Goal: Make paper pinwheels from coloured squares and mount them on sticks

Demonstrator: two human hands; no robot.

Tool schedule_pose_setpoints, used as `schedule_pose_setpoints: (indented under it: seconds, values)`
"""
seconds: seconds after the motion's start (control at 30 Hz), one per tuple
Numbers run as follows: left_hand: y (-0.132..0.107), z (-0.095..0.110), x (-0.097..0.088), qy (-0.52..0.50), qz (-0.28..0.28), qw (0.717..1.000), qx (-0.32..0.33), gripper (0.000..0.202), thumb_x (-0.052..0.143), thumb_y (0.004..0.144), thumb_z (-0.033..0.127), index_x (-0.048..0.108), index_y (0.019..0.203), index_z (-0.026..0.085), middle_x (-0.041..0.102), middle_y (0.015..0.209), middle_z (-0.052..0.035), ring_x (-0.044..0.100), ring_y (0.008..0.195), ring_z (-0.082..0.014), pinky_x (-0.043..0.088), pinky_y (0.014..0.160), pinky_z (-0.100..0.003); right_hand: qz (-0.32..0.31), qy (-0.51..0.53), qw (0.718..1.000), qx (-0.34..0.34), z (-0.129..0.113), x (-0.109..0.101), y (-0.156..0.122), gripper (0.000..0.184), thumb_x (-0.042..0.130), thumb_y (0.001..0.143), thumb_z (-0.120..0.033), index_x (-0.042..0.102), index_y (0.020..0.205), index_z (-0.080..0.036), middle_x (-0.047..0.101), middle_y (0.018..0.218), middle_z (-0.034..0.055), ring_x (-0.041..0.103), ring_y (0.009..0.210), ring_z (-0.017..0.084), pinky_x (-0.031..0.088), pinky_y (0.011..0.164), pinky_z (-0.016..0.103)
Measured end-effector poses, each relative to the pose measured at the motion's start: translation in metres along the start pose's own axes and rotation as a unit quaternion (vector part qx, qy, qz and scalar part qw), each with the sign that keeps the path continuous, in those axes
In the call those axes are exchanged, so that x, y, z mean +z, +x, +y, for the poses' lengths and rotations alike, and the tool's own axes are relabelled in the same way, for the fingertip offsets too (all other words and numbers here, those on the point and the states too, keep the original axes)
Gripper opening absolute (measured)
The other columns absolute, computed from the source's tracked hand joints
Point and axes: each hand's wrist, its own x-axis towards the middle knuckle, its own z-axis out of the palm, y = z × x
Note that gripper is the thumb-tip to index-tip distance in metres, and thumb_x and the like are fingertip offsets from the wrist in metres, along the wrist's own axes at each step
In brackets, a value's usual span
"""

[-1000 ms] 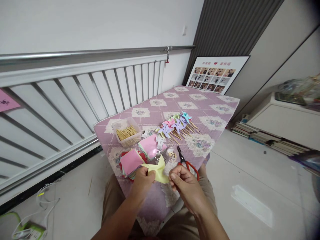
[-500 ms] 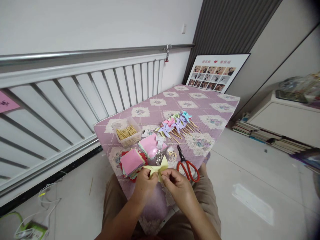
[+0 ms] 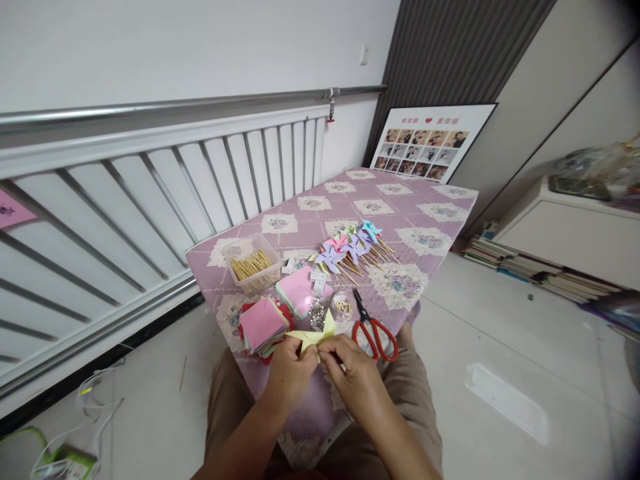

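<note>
Yellow paper [image 3: 311,339]: between both hands, above the bench's [image 3: 425,193] near corner
Grip: left hand [image 3: 290,367] and right hand [image 3: 353,367] each pinching paper
Risk: uneven pulling could tear it
Scissors [image 3: 366,317]: near the right hand; an outward swing could knock them

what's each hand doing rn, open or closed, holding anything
Left hand: closed, holding the yellow paper.
Right hand: closed, fingertips pinching the same paper.
</note>
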Motion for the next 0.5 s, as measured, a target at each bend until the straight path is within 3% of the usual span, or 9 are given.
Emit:
schedule_pose_setpoints:
  seconds: [0.5]
  values:
    - [-0.0017, 0.0005, -0.0019, -0.054, -0.043, 0.997, -0.031, 0.015, 0.054, 0.068, 0.031, 0.052, 0.059, 0.019, 0.045, 0.054, 0.0046, 0.038, 0.052, -0.0114, 0.031, 0.051, -0.025, -0.001, 0.032, 0.999, 0.044, -0.0037, -0.0113, 0.0003, 0.014, 0.055, 0.085, -0.019, 0.057, 0.072, -0.023, 0.060, 0.072, 0.0024, 0.057, 0.070, 0.019, 0.044, 0.064, 0.029]
